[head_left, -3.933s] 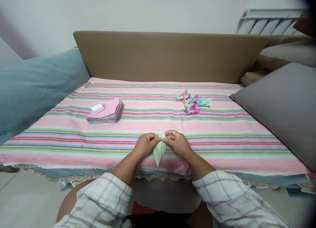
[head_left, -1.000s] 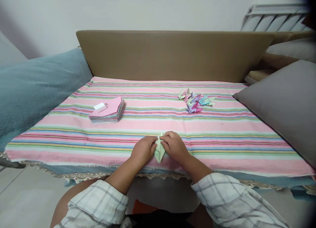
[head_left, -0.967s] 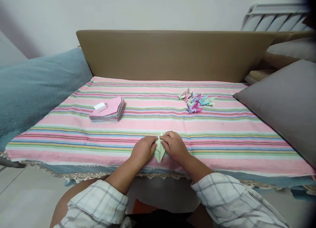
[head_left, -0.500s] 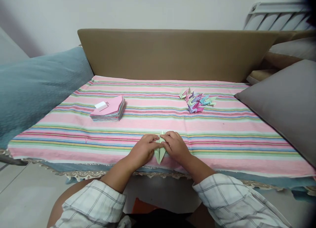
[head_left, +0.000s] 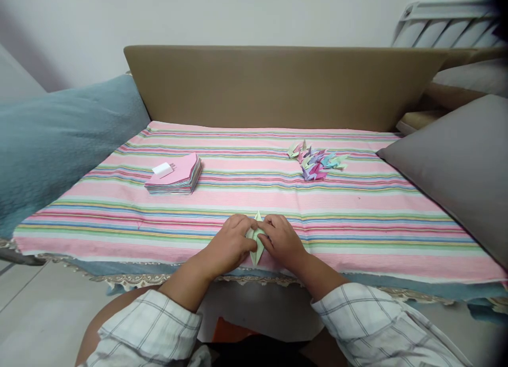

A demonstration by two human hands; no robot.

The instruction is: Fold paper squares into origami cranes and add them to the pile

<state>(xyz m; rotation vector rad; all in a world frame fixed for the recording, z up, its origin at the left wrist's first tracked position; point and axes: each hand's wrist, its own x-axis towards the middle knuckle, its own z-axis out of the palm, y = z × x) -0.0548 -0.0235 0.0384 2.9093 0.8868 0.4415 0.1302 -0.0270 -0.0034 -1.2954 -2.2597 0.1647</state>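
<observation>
A pale green sheet of origami paper (head_left: 257, 254), folded into a narrow diamond, lies at the front edge of the striped cloth. Its points face away from me and toward me. My left hand (head_left: 231, 243) grips its left side with thumb and fingers. From the right, my right hand (head_left: 282, 242) presses on it, thumb and forefinger bent over the paper. The fingertips of both hands nearly meet and hide the middle of the folded paper.
A stack of coloured paper (head_left: 180, 171) with a white plug adapter (head_left: 162, 169) on top is at left. Several folded paper cranes (head_left: 315, 163) lie in a cluster at right. A grey cushion (head_left: 456, 166) and a blue armrest (head_left: 71, 139) flank the striped cloth (head_left: 246, 192).
The folded paper has turned slightly, and its far tip has shifted left. My thumbs have moved a little lower and apart on it, with both hands still at the paper.
</observation>
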